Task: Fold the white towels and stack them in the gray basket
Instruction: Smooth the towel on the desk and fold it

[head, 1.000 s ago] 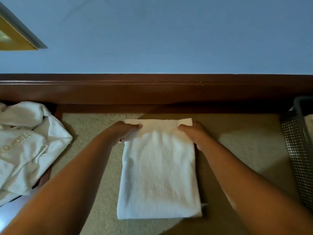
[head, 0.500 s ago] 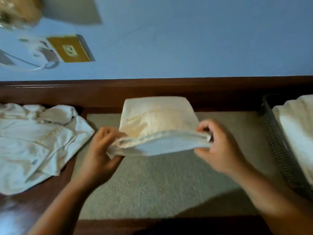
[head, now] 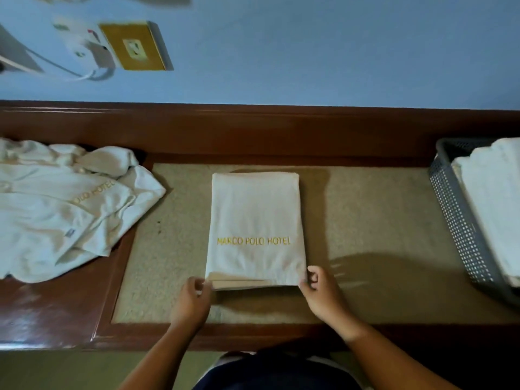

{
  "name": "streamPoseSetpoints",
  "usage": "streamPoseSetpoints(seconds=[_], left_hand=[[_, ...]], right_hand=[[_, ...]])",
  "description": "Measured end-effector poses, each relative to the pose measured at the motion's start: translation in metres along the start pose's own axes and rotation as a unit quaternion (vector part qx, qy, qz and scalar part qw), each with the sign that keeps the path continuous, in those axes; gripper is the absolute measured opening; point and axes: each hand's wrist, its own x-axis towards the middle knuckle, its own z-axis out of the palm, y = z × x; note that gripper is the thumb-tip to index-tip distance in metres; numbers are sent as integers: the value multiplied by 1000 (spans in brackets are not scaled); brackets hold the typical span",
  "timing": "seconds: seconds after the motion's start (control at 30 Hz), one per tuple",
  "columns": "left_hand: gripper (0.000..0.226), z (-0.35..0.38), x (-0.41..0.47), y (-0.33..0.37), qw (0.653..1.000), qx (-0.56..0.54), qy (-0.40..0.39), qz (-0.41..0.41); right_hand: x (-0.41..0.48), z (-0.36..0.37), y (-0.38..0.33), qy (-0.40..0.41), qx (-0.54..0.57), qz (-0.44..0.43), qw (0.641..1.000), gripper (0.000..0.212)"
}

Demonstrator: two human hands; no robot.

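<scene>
Pinching near corners of folded towel (head: 256, 218) with left grip (head: 192, 299) and right grip (head: 320, 294). Not yet stacked in part-filled gray basket (head: 458, 220), rightward of grips; crumpled towels (head: 64, 209) leftward, unfolded.

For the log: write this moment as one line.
folded towel flat on mat; left hand pinches near corner; right hand likewise; gray basket holds towels

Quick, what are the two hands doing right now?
The left hand pinches the near left corner of the folded towel.
The right hand pinches its near right corner.
</scene>
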Motion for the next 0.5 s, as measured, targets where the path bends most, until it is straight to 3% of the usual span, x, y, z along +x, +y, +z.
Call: streamPoseSetpoints(seconds=[0.23,0.37,0.5], left_hand=[[37,3,27,33,999,-18,-34,-22],[19,4,32,31,988,-125,-67,-54],[17,1,20,23,986,-138,-62,-70]], right_hand=[[31,3,-23,-20,26,98,995,31],[35,3,-24,-26,7,87,996,26],[24,5,-22,-5,15,100,995,26]])
